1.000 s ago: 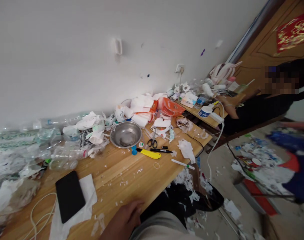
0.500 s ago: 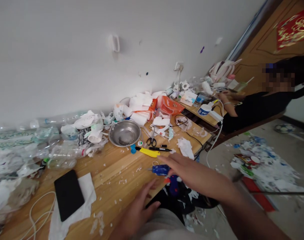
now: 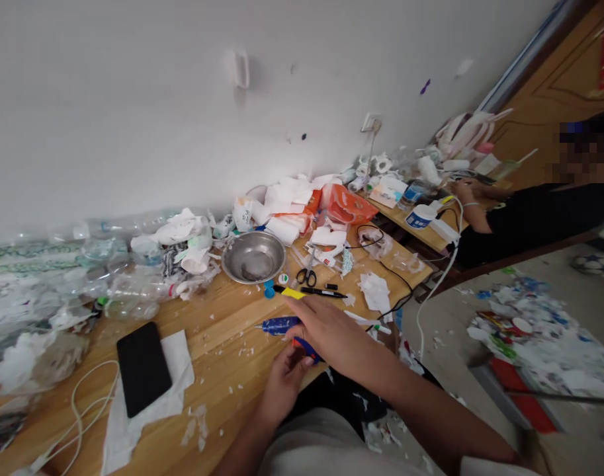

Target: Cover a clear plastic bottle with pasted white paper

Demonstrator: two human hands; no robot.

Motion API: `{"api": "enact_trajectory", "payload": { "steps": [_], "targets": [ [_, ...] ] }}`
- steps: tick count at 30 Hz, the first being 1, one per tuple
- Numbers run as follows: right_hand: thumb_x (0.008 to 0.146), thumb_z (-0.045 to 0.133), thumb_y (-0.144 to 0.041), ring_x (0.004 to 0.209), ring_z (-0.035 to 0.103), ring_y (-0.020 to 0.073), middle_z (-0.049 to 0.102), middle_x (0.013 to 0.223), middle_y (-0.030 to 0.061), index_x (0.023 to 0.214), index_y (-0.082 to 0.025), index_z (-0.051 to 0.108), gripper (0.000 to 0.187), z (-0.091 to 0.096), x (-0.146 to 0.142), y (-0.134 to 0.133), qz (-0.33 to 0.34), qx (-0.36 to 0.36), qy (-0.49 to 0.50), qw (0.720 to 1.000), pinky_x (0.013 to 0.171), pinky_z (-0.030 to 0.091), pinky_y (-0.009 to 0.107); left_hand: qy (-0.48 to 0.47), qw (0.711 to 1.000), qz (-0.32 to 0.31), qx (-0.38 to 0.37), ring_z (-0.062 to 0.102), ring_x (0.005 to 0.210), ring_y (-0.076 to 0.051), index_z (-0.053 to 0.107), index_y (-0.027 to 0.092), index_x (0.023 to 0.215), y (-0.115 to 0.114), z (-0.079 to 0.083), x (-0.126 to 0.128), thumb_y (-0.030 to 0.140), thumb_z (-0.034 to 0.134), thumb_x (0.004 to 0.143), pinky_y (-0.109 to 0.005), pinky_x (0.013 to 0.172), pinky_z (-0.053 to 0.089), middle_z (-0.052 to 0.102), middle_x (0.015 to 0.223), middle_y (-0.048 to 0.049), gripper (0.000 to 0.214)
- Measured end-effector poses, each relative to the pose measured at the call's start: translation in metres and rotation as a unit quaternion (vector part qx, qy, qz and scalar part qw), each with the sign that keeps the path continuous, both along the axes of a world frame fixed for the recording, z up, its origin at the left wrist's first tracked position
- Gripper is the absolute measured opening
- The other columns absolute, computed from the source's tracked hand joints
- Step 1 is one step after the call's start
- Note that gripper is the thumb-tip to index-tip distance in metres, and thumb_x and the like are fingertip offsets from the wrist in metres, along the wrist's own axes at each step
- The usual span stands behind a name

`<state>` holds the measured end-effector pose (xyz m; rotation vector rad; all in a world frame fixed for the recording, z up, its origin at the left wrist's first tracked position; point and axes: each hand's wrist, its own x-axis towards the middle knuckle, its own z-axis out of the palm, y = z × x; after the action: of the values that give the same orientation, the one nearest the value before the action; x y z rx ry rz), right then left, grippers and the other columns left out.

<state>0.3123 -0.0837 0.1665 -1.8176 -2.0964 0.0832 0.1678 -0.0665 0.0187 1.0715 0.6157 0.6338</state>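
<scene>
A blue hot glue gun (image 3: 280, 325) is held just above the near edge of the wooden table, its metal nozzle pointing left. My right hand (image 3: 331, 327) covers its rear from above, with the palm and fingers closed round the body. Lower down, my left hand (image 3: 282, 377) grips the handle by the orange-red trigger. A white stick runs out behind the gun, to the right of my hand. Beyond my right fingertips lies a yellow utility knife (image 3: 292, 292), partly hidden. Next to it are a black pen (image 3: 323, 292), scissors (image 3: 307, 272) and a blue bottle cap (image 3: 268, 289).
A metal bowl (image 3: 253, 258) stands behind the tools. Plastic bottles (image 3: 137, 287) and crumpled paper line the wall. At left, a black phone (image 3: 143, 369) rests on a tissue beside a white cable. A person in black (image 3: 540, 211) sits at the right; scraps litter the floor (image 3: 544, 337).
The glue gun has shifted left and now points level over the table. My left hand has risen from beside it and closed on its handle. The view has swung slightly left.
</scene>
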Motion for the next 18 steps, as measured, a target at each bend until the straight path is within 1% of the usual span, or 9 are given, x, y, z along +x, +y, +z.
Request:
{"api": "enact_trajectory", "payload": {
  "steps": [2, 3, 4, 5, 6, 8, 11, 14, 18],
  "targets": [
    [0.098, 0.057, -0.027, 0.123, 0.059, 0.0307, 0.062, 0.129, 0.0179, 0.149, -0.015, 0.036, 0.056, -0.009, 0.006, -0.013, 0.001, 0.102, 0.031, 0.994, 0.101, 0.052, 0.048, 0.0, 1.0, 0.03, -0.008, 0.069, 0.096, -0.024, 0.073, 0.016, 0.098, 0.005, -0.002, -0.002, 0.047, 0.075, 0.082, -0.04, 0.092, 0.053, 0.076, 0.1, -0.0094, 0.035],
    [0.099, 0.057, -0.033, 0.125, 0.058, 0.0315, 0.061, 0.131, 0.0181, 0.15, -0.017, 0.035, 0.058, -0.017, 0.009, -0.022, 0.009, 0.172, 0.052, 0.984, 0.103, 0.05, 0.05, 0.002, 0.999, 0.048, -0.012, 0.069, 0.096, -0.023, 0.072, 0.016, 0.1, 0.008, -0.005, -0.003, 0.046, 0.074, 0.084, -0.041, 0.092, 0.053, 0.075, 0.101, -0.0091, 0.034],
    [0.1, 0.055, -0.04, 0.114, 0.064, 0.0293, 0.066, 0.121, 0.014, 0.146, -0.022, 0.041, 0.052, -0.028, 0.012, -0.031, 0.041, 0.262, 0.084, 0.96, 0.097, 0.053, 0.047, 0.005, 0.998, 0.066, -0.015, 0.068, 0.096, -0.022, 0.07, 0.015, 0.103, 0.012, -0.008, -0.003, 0.045, 0.071, 0.087, -0.041, 0.092, 0.053, 0.074, 0.102, -0.0086, 0.034],
    [0.101, 0.05, -0.046, 0.097, 0.068, 0.0224, 0.068, 0.106, 0.0053, 0.141, -0.032, 0.044, 0.043, -0.04, 0.015, -0.039, 0.06, 0.292, 0.096, 0.95, 0.088, 0.057, 0.039, 0.006, 0.996, 0.083, -0.017, 0.068, 0.097, -0.022, 0.069, 0.015, 0.107, 0.015, -0.011, -0.003, 0.044, 0.069, 0.09, -0.042, 0.092, 0.053, 0.073, 0.104, -0.0081, 0.034],
    [0.102, 0.046, -0.05, 0.08, 0.068, 0.0182, 0.067, 0.093, -0.0001, 0.134, -0.038, 0.047, 0.035, -0.053, 0.017, -0.045, 0.059, 0.295, 0.107, 0.948, 0.077, 0.058, 0.034, 0.006, 0.995, 0.098, -0.018, 0.068, 0.097, -0.021, 0.067, 0.015, 0.109, 0.019, -0.014, -0.003, 0.044, 0.066, 0.092, -0.043, 0.091, 0.054, 0.072, 0.106, -0.0076, 0.034],
    [0.1, 0.053, -0.045, 0.077, 0.067, 0.0199, 0.066, 0.092, 0.0035, 0.13, -0.029, 0.051, 0.034, -0.078, 0.018, -0.049, -0.006, 0.255, 0.132, 0.958, 0.07, 0.058, 0.034, 0.005, 0.993, 0.115, -0.015, 0.067, 0.097, -0.021, 0.065, 0.015, 0.112, 0.023, -0.02, 0.0, 0.045, 0.062, 0.094, -0.044, 0.091, 0.054, 0.07, 0.108, -0.0073, 0.035],
    [0.098, 0.059, -0.036, 0.089, 0.068, 0.0227, 0.067, 0.106, 0.0123, 0.132, -0.017, 0.052, 0.039, -0.103, 0.018, -0.041, -0.093, 0.15, 0.172, 0.969, 0.07, 0.06, 0.035, 0.013, 0.994, 0.105, 0.002, 0.068, 0.097, -0.021, 0.065, 0.015, 0.114, 0.02, -0.024, 0.005, 0.047, 0.059, 0.096, -0.045, 0.091, 0.055, 0.07, 0.109, -0.0078, 0.037],
    [0.099, 0.057, -0.034, 0.099, 0.069, 0.0217, 0.068, 0.113, 0.0114, 0.128, -0.02, 0.056, 0.033, -0.114, 0.015, -0.029, -0.099, 0.071, 0.2, 0.972, 0.081, 0.06, 0.034, 0.032, 0.996, 0.08, 0.033, 0.068, 0.101, -0.023, 0.066, 0.015, 0.115, 0.01, -0.02, 0.01, 0.048, 0.057, 0.097, -0.048, 0.095, 0.053, 0.071, 0.109, -0.0081, 0.039],
    [0.098, 0.058, -0.034, 0.105, 0.069, 0.0226, 0.07, 0.115, 0.0102, 0.122, -0.02, 0.061, 0.028, -0.121, 0.007, -0.021, -0.083, 0.017, 0.217, 0.973, 0.09, 0.059, 0.037, 0.069, 0.991, 0.061, 0.096, 0.067, 0.109, -0.024, 0.068, 0.015, 0.114, 0.001, -0.012, 0.011, 0.048, 0.053, 0.099, -0.05, 0.101, 0.049, 0.072, 0.115, -0.0101, 0.039]
  ]
}}
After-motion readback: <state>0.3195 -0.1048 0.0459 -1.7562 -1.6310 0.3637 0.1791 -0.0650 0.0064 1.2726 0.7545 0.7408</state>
